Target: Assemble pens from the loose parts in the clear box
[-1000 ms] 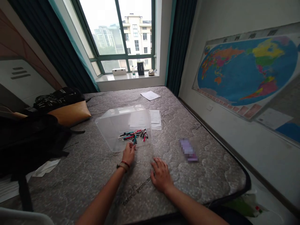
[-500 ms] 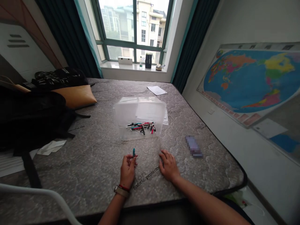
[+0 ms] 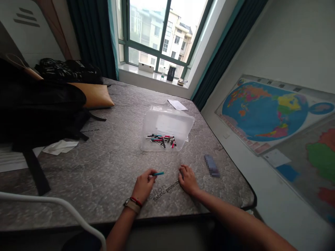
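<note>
My left hand [image 3: 144, 183] pinches a short teal pen [image 3: 158, 173] between thumb and fingers. The pen lies nearly level, its visible end pointing right; the rest is hidden in the fingers. My right hand [image 3: 187, 179] rests on the mattress [image 3: 110, 167], fingers loosely spread and holding nothing. Beyond both hands, a clear plastic box [image 3: 167, 120] is tipped on its side with its opening toward me. Inside it lies a loose heap of pens [image 3: 163, 139] in black, red, teal and white.
A blurred phone-like object [image 3: 211, 165] lies right of my right hand. White paper [image 3: 177, 104] sits behind the box. Black bags [image 3: 39, 108] and a tan cushion [image 3: 94, 96] occupy the left. A white curved bar [image 3: 60, 204] crosses the lower left. A world map [image 3: 264, 108] hangs on the right wall.
My left hand has turned the teal pen from upright to nearly level, pointing right. My right hand stays on the mattress. The view has tilted and shifted.
</note>
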Available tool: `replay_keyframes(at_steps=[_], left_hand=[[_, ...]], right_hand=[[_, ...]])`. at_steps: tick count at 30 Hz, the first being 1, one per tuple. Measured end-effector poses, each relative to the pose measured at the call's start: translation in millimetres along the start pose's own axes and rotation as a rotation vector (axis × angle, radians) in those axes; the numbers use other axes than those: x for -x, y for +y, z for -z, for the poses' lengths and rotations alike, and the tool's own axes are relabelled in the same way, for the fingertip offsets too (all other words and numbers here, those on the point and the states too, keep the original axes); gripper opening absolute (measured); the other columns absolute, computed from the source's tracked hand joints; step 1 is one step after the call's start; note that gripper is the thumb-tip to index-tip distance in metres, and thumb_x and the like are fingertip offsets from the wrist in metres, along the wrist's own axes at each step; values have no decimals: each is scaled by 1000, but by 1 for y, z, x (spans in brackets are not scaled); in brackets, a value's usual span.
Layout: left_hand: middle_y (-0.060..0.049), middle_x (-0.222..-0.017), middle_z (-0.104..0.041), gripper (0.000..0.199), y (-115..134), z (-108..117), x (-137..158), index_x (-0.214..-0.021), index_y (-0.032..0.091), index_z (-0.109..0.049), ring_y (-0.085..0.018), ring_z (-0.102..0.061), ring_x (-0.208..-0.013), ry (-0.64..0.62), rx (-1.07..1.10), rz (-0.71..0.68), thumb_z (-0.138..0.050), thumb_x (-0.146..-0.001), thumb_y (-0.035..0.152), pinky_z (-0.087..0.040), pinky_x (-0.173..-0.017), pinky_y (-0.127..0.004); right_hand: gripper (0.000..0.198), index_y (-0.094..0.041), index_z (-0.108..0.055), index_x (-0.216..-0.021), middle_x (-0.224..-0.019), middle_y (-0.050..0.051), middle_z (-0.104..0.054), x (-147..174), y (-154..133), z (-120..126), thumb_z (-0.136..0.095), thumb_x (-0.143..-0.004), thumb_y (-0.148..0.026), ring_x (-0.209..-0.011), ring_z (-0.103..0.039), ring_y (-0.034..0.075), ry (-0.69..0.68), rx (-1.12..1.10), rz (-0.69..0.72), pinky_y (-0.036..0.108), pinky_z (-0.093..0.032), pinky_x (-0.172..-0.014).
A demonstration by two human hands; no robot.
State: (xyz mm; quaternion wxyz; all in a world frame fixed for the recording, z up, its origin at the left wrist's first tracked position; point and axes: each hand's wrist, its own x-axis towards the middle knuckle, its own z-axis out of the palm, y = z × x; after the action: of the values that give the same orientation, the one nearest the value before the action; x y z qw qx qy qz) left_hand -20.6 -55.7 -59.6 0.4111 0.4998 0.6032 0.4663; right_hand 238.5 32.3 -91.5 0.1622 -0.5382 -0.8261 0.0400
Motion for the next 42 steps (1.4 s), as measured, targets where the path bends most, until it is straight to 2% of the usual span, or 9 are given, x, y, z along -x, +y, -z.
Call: replay_keyframes(at_steps=[4, 7, 10, 14, 19, 24, 31, 37, 42], left_hand=[[1, -64, -66, 26, -8, -3, -14, -93, 20, -68, -14, -63, -63, -72, -97, -56, -48, -78, 15, -42, -65, -24], [1, -65, -66, 21, -13, -10, -22, -89, 20, -68, -13, -61, -62, -53, -135, -31, -50, -78, 15, -40, -63, -23], [1, -67, -66, 15, -12, -14, -24, -88, 20, -67, -14, -61, -63, -75, -145, -33, -55, -83, 29, -39, -63, -23], [-1, -77, -69, 26, -6, -17, -23, -91, 22, -68, -15, -62, -70, -124, -129, -103, -51, -89, 42, -39, -66, -24], [-2, -90, -71, 25, -7, -20, -21, -103, 24, -64, -16, -64, -81, -110, -105, -118, -42, -94, 31, -42, -72, -24], [-3, -95, -70, 23, -9, -21, -18, -101, 23, -61, -16, -64, -85, -85, -76, -124, -39, -94, 22, -42, -73, -24], [-5, -98, -69, 24, -9, -19, -22, -99, 21, -65, -18, -62, -91, 39, -110, -150, -42, -92, 21, -45, -80, -28], [-5, -100, -70, 29, -13, -21, -26, -102, 20, -67, -18, -64, -95, 56, -97, -106, -43, -87, 14, -47, -84, -29], [-3, -90, -71, 30, -13, -24, -29, -87, 19, -69, -16, -64, -88, 32, -106, -88, -45, -78, 6, -47, -82, -28]], right_hand=[[13, -19, -63, -85, -95, 8, -66, -66, -14, -4, -50, -85, -20, -93, -61, 20, -71, -119, -72, 29, -44, -87], [17, -18, -64, -89, -89, 5, -69, -128, -32, -11, -47, -86, -20, -81, -64, 17, -93, -233, -160, 25, -46, -77], [22, -18, -65, -94, -95, 6, -70, -174, -48, -21, -45, -85, -14, -87, -64, 17, -55, -234, -149, 24, -45, -81], [24, -17, -66, -94, -103, 8, -69, -206, -50, -29, -47, -82, -8, -95, -63, 18, -84, -94, -79, 24, -44, -86], [22, -17, -68, -90, -98, 8, -71, -225, -40, -25, -51, -80, -7, -93, -63, 19, -314, 24, -21, 25, -44, -81], [13, -18, -69, -90, -99, 6, -70, -222, -49, -25, -64, -79, -18, -92, -62, 19, -412, 44, 113, 24, -44, -81], [17, -20, -71, -97, -112, 11, -65, -217, -62, -34, -60, -84, -23, -99, -62, 22, -422, 156, -36, 27, -45, -82], [20, -20, -68, -102, -113, 11, -62, -222, -49, -15, -52, -91, -21, -99, -62, 22, -344, 234, -46, 27, -44, -80], [26, -18, -63, -112, -111, 14, -63, -231, -41, 2, -42, -98, -25, -98, -62, 21, -220, 271, -52, 26, -43, -81]])
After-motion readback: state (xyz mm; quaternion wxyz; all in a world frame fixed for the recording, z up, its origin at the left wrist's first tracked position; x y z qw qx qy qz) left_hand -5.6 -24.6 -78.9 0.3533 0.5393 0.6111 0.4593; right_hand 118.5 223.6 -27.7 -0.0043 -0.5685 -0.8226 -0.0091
